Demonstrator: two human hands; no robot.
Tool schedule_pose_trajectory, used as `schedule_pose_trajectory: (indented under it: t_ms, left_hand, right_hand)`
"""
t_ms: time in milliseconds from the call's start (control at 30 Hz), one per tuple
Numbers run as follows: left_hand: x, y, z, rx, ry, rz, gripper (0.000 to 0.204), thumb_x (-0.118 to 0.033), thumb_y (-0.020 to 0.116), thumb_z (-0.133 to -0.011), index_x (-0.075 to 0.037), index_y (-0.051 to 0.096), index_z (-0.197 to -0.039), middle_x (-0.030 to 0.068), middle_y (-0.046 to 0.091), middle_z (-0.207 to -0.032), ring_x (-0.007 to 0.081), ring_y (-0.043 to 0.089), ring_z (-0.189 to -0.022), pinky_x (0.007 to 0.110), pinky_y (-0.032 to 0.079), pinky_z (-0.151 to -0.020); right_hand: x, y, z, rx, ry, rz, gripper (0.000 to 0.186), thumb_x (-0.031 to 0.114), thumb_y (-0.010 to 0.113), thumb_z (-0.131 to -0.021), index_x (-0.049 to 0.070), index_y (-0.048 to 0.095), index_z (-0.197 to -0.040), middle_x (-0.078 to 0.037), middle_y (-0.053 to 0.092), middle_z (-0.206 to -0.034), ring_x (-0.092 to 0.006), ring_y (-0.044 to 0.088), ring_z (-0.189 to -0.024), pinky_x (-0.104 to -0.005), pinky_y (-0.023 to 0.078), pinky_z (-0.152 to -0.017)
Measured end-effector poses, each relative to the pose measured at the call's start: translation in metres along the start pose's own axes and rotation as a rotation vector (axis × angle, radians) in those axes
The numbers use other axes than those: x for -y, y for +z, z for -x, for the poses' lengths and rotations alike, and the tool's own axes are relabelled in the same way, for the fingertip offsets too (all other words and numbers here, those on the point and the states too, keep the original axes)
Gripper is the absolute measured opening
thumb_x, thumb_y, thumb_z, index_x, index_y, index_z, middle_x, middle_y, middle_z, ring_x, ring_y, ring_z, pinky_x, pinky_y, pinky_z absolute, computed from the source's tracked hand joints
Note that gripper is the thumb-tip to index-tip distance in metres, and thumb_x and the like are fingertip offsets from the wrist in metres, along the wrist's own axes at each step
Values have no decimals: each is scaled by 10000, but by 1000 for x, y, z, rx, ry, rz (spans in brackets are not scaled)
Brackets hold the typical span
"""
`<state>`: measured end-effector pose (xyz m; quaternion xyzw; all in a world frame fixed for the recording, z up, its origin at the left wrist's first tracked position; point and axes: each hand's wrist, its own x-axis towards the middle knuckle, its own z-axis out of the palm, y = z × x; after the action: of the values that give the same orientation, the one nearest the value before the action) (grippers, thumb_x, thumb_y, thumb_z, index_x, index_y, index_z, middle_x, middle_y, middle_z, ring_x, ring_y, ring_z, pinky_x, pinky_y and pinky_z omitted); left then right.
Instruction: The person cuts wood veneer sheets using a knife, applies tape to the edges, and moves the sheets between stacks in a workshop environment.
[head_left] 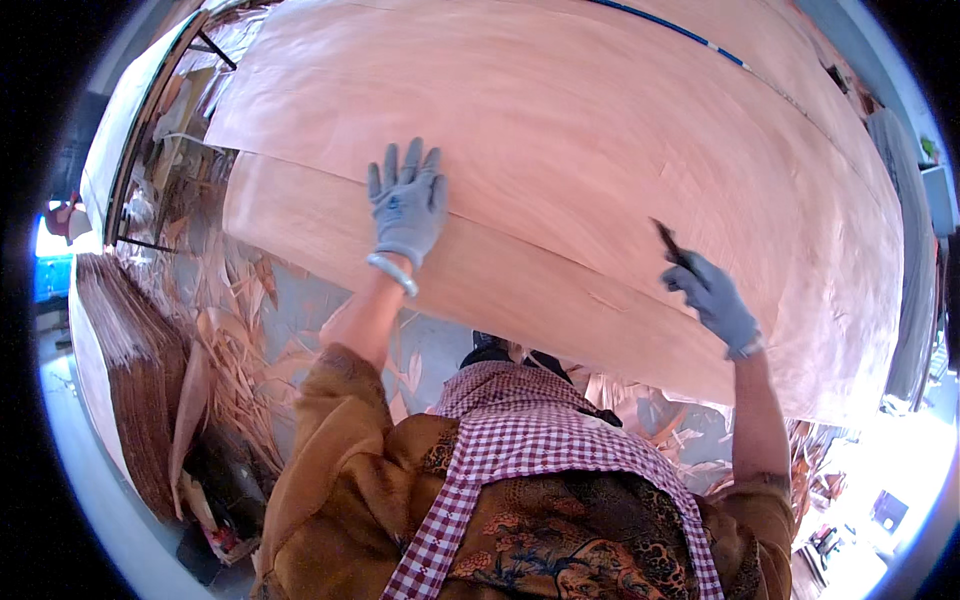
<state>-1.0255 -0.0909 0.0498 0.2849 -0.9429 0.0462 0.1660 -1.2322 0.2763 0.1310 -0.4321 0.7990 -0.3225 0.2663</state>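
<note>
My left hand, in a grey glove, lies spread on pale pinkish wood veneer, across the seam between a large sheet and a narrower strip along the near edge. My gloved right hand, farther right, grips a dark, slim cutting tool, apparently a knife, with its tip pointing away from me over the veneer. Whether the tool touches the surface I cannot tell.
Wood shavings litter the grey floor. A tall stack of veneer stands at left, near a metal frame. A blue rod lies along the far part. Grey material borders the right.
</note>
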Motion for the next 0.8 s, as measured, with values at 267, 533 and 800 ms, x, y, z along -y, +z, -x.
schedule_pose_trajectory:
  t_ms: [267,533,800]
  left_hand:
    - [-7,28,4,140,-45,45,524,-383,332,-920,-146,330,-1387,50,290,-1457,254,221,-1358,506,72,-1094]
    - [-2,26,9,154,-44,22,509,-357,359,-915,-130,351,-1371,73,301,-1447,285,258,-1335,522,118,-1075]
    - [-41,12,-7,118,69,-16,519,-327,360,-926,-59,332,-1370,131,294,-1441,316,249,-1336,487,138,-1086]
  right_hand:
    - [105,119,-179,267,232,259,261,280,419,-910,52,543,-940,-144,653,-783,-276,643,-698,-400,490,-644]
    - [97,150,-144,354,80,669,197,164,410,-871,23,518,-958,-232,638,-823,-359,644,-788,-438,502,-678]
    - [10,57,-30,408,172,602,220,293,427,-899,107,496,-992,-149,641,-782,-329,634,-728,-433,468,-614]
